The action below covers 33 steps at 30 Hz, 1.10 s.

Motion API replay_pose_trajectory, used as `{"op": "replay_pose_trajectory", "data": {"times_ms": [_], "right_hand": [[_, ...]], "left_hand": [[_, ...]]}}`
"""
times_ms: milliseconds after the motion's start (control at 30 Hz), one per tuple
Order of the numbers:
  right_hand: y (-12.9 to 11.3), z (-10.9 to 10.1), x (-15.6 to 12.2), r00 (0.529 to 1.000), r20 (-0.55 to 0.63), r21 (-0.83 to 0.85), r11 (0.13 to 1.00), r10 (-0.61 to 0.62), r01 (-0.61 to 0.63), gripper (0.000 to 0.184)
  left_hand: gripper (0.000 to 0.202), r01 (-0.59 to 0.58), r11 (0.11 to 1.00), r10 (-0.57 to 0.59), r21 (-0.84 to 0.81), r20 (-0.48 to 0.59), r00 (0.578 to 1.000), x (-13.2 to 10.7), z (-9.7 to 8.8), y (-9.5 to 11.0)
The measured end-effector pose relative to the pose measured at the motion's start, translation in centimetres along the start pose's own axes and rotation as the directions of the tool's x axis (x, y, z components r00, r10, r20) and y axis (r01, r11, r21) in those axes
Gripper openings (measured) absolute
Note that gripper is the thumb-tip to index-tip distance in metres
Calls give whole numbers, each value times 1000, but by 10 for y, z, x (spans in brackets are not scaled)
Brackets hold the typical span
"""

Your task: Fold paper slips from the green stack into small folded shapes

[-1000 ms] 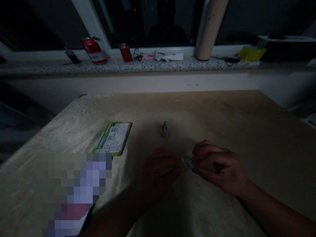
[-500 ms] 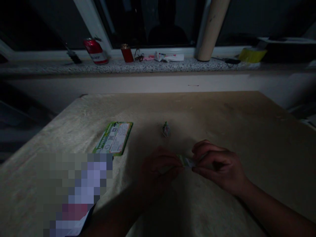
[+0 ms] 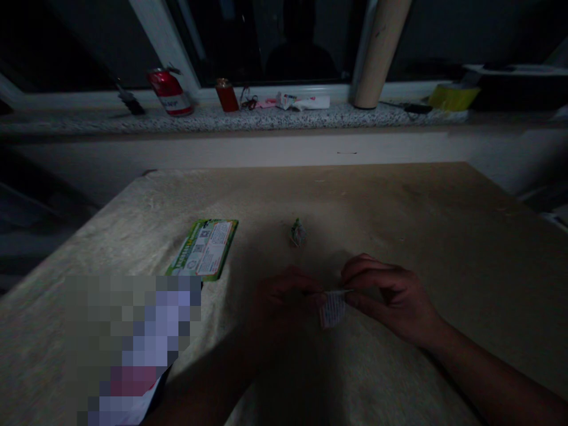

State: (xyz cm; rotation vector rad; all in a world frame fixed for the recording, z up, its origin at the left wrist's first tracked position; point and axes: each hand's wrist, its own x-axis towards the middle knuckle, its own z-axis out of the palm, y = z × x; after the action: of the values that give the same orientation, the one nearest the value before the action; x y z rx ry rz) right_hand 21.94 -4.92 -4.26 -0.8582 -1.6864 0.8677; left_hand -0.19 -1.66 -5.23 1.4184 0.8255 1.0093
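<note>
A small printed paper-like packet (image 3: 333,309), whitish with rows of fine text, hangs between my two hands. My left hand (image 3: 288,302), dark in shadow, pinches its upper left corner. With thumb and forefinger my right hand (image 3: 386,293) grips the upper right corner. Just beyond the hands, on the table (image 3: 399,213), sits a small crumpled green-and-grey piece (image 3: 297,234); its exact kind is too dim to make out. A flat green-edged card (image 3: 204,248) with print and code squares lies left of my left hand.
A blurred-out pale long item (image 3: 151,337) lies at the front left. On the granite windowsill (image 3: 199,121) stand a red can (image 3: 171,92), a red lighter-like cylinder (image 3: 228,96), a crumpled white tube (image 3: 306,102), a cardboard tube (image 3: 381,53) and a yellow item (image 3: 455,97).
The packet has turned so that its printed face hangs downward between my hands; before, it showed as a narrow green-and-white strip. My hands stay nearly in place.
</note>
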Motion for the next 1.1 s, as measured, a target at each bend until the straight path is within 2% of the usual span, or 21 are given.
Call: {"op": "replay_pose_trajectory", "data": {"times_ms": [133, 267, 467, 633, 867, 1100], "right_hand": [[-6, -1, 1, 1000, 18, -21, 1000, -21, 21, 10], [-8, -2, -1, 1000, 9, -26, 1000, 10, -10, 9], [-4, 2, -3, 990, -11, 9, 990, 141, -141, 8], [3, 7, -5, 973, -19, 52, 972, 229, -227, 9], [6, 9, -4, 939, -39, 89, 937, 341, -337, 21], [9, 11, -3, 908, -26, 202, 891, 419, -406, 21]], "left_hand": [[4, 85, 994, -84, -63, 23, 996, -1, 2, -4], [3, 81, 996, -80, -46, 28, 996, -2, 5, -7], [3, 55, 998, -55, 8, -14, 998, -4, 3, -7], [4, 91, 996, -90, 15, -39, 995, -3, 2, -6], [12, 215, 977, -215, -19, -91, 972, 2, 5, -9], [13, 296, 947, -311, -129, -122, 943, 6, 6, -5]]}}
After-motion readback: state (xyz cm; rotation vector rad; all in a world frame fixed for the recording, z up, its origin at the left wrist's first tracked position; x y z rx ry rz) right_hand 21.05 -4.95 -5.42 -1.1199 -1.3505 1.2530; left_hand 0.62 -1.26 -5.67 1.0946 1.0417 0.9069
